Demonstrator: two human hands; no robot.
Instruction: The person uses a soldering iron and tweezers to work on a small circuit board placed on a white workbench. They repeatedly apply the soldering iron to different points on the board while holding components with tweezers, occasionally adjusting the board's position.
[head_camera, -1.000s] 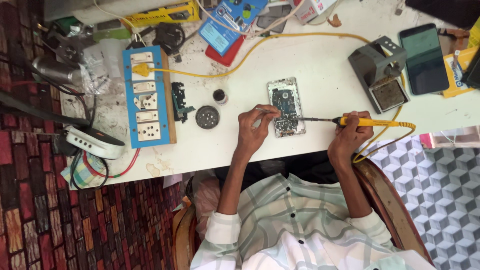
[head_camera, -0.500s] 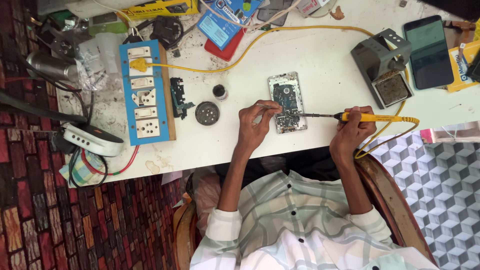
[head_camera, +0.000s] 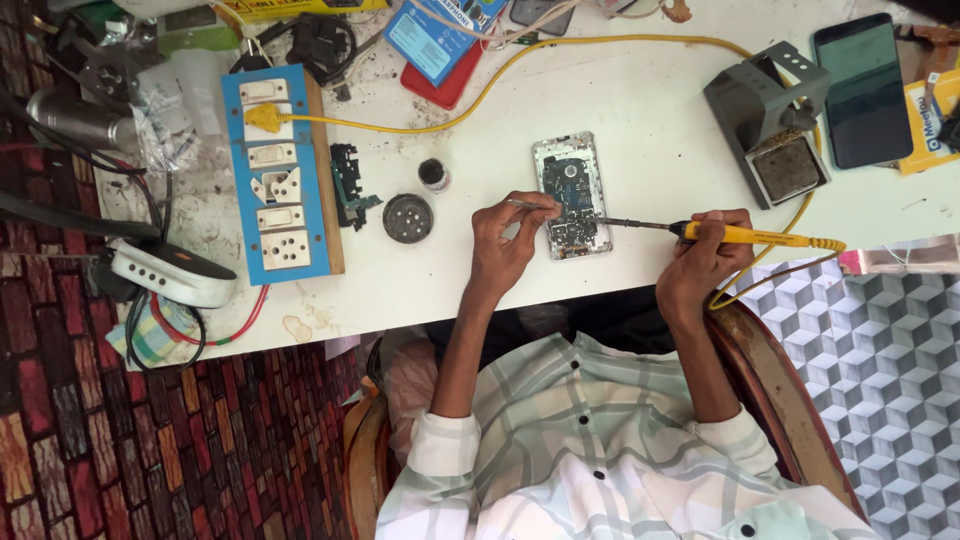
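Note:
An opened phone (head_camera: 571, 190) lies on the white table (head_camera: 620, 120), its circuit board showing. My left hand (head_camera: 508, 245) pinches thin metal tweezers (head_camera: 530, 204) whose tips reach the left side of the board. My right hand (head_camera: 705, 262) grips a yellow-handled soldering iron (head_camera: 745, 236); its metal tip points left and meets the lower part of the board. A yellow cord runs from the iron's rear and loops down past the table edge.
A grey soldering iron stand (head_camera: 768, 120) with a sponge sits at right, a dark phone (head_camera: 861, 88) beyond it. A blue socket board (head_camera: 282, 180), a small circuit part (head_camera: 347, 186), a round lid (head_camera: 408, 217) and a small pot (head_camera: 433, 174) lie at left.
The view has shifted slightly; both hands stay at the phone, the iron's tip and the tweezers holding on the board.

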